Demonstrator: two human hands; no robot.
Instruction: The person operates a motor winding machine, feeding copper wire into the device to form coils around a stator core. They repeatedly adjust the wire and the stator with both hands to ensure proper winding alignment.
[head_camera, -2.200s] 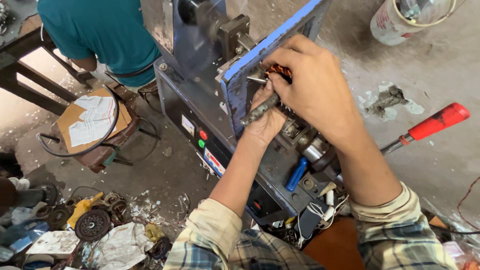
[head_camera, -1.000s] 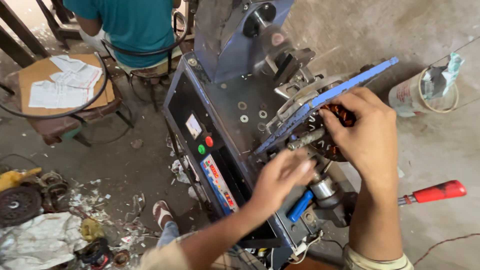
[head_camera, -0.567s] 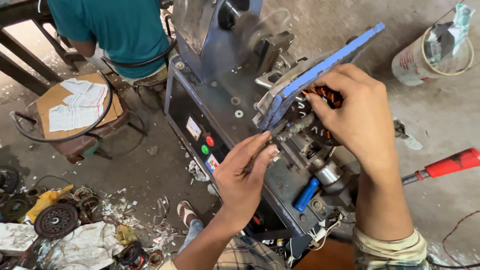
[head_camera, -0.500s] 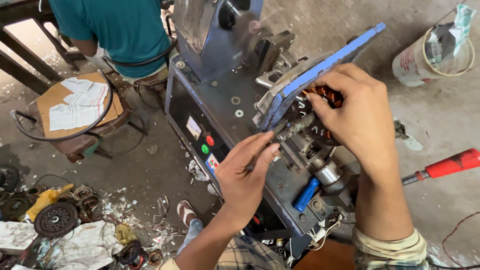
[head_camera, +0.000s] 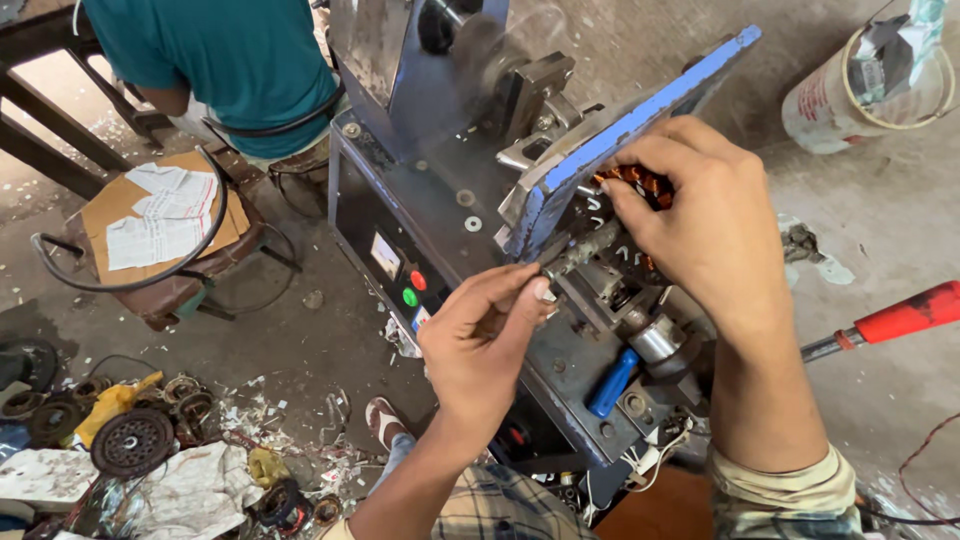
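A grey metal machine (head_camera: 440, 190) with a control panel and red and green buttons stands before me. A blue-edged plate (head_camera: 640, 110) tilts over a part with copper windings (head_camera: 640, 182). My right hand (head_camera: 715, 225) curls over the copper-wound part and grips it under the plate. My left hand (head_camera: 490, 335) pinches the end of a metal shaft (head_camera: 585, 250) that sticks out from that part, thumb and fingers closed on it. A blue handle (head_camera: 612, 382) lies on the machine below my hands.
A red-handled lever (head_camera: 905, 315) juts out on the right. A white bucket (head_camera: 865, 85) stands at top right. A person in a teal shirt (head_camera: 225, 60) sits behind the machine by a stool with papers (head_camera: 165, 225). Scrap coils and rags (head_camera: 130, 440) litter the floor left.
My left hand left the winding area, dropped lower, then rose and closed on the shaft end. My right hand stays on the copper-wound part. The view shifted slightly.
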